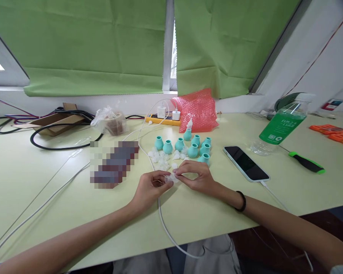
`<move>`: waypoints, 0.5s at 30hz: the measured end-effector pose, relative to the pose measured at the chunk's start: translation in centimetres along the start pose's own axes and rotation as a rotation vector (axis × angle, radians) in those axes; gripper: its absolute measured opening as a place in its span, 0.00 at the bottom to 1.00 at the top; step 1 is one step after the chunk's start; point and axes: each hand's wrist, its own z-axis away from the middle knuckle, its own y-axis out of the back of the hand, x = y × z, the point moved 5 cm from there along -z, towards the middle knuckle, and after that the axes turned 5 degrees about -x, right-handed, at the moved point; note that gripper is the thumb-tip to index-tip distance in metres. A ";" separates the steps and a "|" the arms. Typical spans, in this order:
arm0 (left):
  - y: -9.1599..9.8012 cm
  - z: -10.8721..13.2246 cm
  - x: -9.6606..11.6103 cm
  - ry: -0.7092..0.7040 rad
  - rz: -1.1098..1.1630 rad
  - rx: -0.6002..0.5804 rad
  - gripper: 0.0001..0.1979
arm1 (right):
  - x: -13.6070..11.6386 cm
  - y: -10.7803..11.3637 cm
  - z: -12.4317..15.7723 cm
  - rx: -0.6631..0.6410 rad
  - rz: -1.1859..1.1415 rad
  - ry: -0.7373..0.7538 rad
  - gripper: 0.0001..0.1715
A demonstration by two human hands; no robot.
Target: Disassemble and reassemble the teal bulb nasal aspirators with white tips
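Note:
My left hand [149, 187] and my right hand [194, 176] meet over the pale green table [45, 182], both pinched on one small clear plastic piece [170, 178]. Just beyond them lies a loose heap of several more clear pieces [161, 159]. Behind that stand several small teal bulb-shaped parts [193, 146], upright; one at the back carries a clear tip. A black band sits on my right wrist.
A phone [246, 163] on a white cable lies right of my hands. Further right are a tipped water bottle [280, 125] and a green-handled screwdriver [306, 163]. Pink bubble wrap [199, 110], a power strip [163, 118], black cables and a bagged tape roll [112, 121] line the back.

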 end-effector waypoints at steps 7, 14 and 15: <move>-0.1 0.0 0.3 -0.033 0.022 -0.006 0.15 | -1.2 -0.1 0.2 0.005 0.087 0.168 0.09; 0.1 0.1 0.3 -0.063 0.001 0.038 0.14 | -1.3 -0.1 0.4 0.013 0.157 0.159 0.11; 0.1 0.2 0.4 -0.069 0.000 0.043 0.15 | -1.5 -0.2 0.4 0.006 0.191 0.177 0.12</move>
